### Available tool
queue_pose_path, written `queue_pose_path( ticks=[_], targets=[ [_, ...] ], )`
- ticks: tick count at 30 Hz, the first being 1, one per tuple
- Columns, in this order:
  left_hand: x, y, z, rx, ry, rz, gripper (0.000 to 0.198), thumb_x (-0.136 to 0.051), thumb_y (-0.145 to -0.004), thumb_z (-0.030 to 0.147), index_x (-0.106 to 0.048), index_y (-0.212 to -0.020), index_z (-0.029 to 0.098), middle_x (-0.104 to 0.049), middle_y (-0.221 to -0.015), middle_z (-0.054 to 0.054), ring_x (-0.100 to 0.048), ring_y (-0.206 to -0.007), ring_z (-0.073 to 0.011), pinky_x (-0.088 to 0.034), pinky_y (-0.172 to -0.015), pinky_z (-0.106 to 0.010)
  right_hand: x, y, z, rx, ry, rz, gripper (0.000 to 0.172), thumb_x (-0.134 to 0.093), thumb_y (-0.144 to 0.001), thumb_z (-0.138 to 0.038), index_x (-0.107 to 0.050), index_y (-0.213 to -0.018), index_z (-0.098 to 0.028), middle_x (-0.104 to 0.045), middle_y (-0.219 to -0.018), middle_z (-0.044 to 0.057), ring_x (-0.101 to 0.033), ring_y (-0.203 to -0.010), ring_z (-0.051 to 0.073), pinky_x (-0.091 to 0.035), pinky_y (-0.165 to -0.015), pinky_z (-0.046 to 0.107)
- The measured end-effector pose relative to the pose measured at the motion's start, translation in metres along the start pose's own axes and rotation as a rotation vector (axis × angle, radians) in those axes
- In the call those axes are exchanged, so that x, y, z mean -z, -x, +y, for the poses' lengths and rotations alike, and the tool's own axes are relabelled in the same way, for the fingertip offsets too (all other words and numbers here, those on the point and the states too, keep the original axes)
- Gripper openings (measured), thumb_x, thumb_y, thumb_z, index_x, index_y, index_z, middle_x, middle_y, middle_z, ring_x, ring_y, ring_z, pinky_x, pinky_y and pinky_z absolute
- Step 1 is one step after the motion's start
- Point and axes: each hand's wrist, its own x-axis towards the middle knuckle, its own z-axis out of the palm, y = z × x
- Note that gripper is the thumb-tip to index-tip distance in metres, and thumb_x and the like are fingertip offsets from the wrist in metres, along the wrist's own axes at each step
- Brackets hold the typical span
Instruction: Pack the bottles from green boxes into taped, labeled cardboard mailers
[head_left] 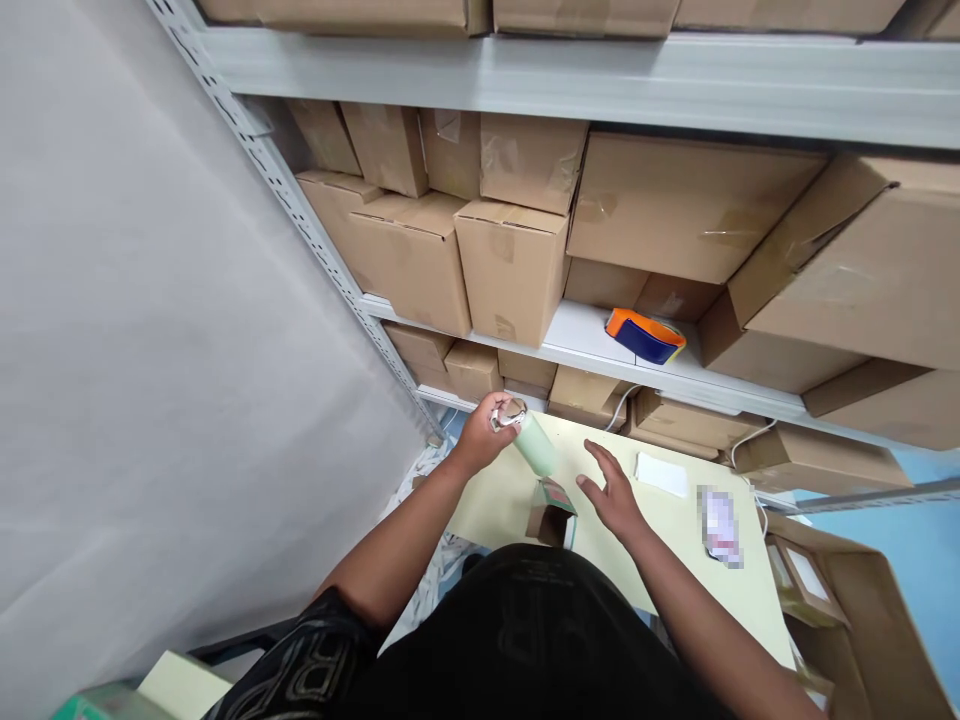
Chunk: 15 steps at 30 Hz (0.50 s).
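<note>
My left hand (pixel 484 435) grips a pale green cylinder (pixel 535 447), perhaps a bottle or tumbler, round its shiny silvery end. The cylinder is tilted over the table, its other end close to a small open carton (pixel 553 514) with coloured print. Whether the two touch I cannot tell. To the right, my right hand (pixel 611 490) is held above the table with thumb and fingers apart, holding nothing. A stack of white paper or cards (pixel 661 474) lies just beyond it.
The pale yellow table (pixel 480 505) stands against a metal shelf (pixel 525 80) packed with cardboard boxes (pixel 514 270). An orange and blue ring-shaped object (pixel 645 336) sits on the shelf. A blurred-out item (pixel 721 525) lies at the table's right; a large open carton (pixel 862 610) stands beside it.
</note>
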Motion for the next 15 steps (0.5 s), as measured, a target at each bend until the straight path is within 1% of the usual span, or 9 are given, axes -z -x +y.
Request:
queue_pose_path(
  ticks=[2,4,5,7,10,12,14,15],
  targets=[
    [-0.005,-0.004,0.007,-0.009,0.034,-0.022,0.046,-0.072,-0.073,0.024,-0.059,-0.118,0.019,-0.068,-0.106,-0.004,-0.065,-0.097,-0.0203,-0.050,-0.092,-0.032,-0.002,-0.005,-0.022,0.073,0.017,-0.086,0.070,-0.066,-0.090,-0.048,-0.044,-0.154,-0.031,-0.044,-0.159,0.009,-0.038,-0.150,0.030,-0.030,-0.124,0.054],
    [-0.012,-0.005,0.014,-0.015,0.065,-0.062,0.050,-0.074,-0.073,0.024,-0.058,-0.121,0.020,-0.070,-0.110,-0.006,-0.066,-0.100,-0.0211,-0.051,-0.092,-0.033,-0.008,-0.012,-0.037,0.092,0.046,-0.150,0.082,-0.072,-0.085,-0.045,-0.037,-0.158,-0.031,-0.043,-0.160,0.009,-0.039,-0.149,0.031,-0.032,-0.123,0.054],
    [-0.016,-0.004,0.017,-0.016,0.078,-0.078,0.052,-0.075,-0.073,0.024,-0.058,-0.122,0.020,-0.070,-0.112,-0.006,-0.067,-0.101,-0.0212,-0.051,-0.092,-0.032,-0.012,-0.015,-0.042,0.087,0.069,-0.153,0.088,-0.075,-0.082,-0.045,-0.034,-0.159,-0.030,-0.043,-0.160,0.010,-0.040,-0.148,0.031,-0.034,-0.122,0.053],
    [-0.024,-0.001,0.021,-0.012,0.102,-0.096,0.055,-0.077,-0.075,0.024,-0.057,-0.126,0.021,-0.071,-0.115,-0.006,-0.067,-0.103,-0.0212,-0.051,-0.094,-0.032,-0.018,-0.022,-0.045,0.074,0.125,-0.105,0.095,-0.077,-0.080,-0.045,-0.031,-0.160,-0.028,-0.043,-0.159,0.011,-0.042,-0.146,0.032,-0.036,-0.121,0.053],
    [-0.033,0.004,0.022,0.007,0.160,-0.102,0.056,-0.077,-0.076,0.026,-0.056,-0.128,0.021,-0.070,-0.119,-0.007,-0.067,-0.107,-0.0219,-0.051,-0.096,-0.033,-0.019,-0.030,-0.043,0.087,0.202,-0.013,0.090,-0.076,-0.081,-0.046,-0.035,-0.158,-0.026,-0.046,-0.156,0.014,-0.044,-0.145,0.034,-0.036,-0.120,0.053],
    [-0.038,0.007,0.022,0.014,0.223,-0.144,0.055,-0.077,-0.078,0.028,-0.056,-0.128,0.020,-0.069,-0.121,-0.009,-0.067,-0.108,-0.0229,-0.051,-0.097,-0.034,-0.016,-0.031,-0.043,0.080,0.240,0.017,0.087,-0.076,-0.080,-0.045,-0.039,-0.155,-0.024,-0.051,-0.153,0.014,-0.046,-0.142,0.035,-0.037,-0.118,0.053],
    [-0.042,0.008,0.020,0.002,0.289,-0.194,0.056,-0.076,-0.080,0.029,-0.055,-0.131,0.020,-0.067,-0.127,-0.010,-0.065,-0.114,-0.0246,-0.049,-0.100,-0.036,-0.013,-0.029,-0.046,0.042,0.260,0.026,0.083,-0.077,-0.077,-0.043,-0.044,-0.151,-0.025,-0.057,-0.146,0.012,-0.054,-0.135,0.035,-0.043,-0.113,0.051],
    [-0.044,0.009,0.020,-0.005,0.313,-0.188,0.060,-0.077,-0.080,0.030,-0.053,-0.134,0.021,-0.065,-0.131,-0.012,-0.063,-0.120,-0.0256,-0.048,-0.103,-0.037,-0.012,-0.027,-0.049,0.015,0.268,0.041,0.080,-0.077,-0.076,-0.043,-0.047,-0.148,-0.026,-0.061,-0.141,0.011,-0.058,-0.129,0.035,-0.046,-0.108,0.049]
  ],
)
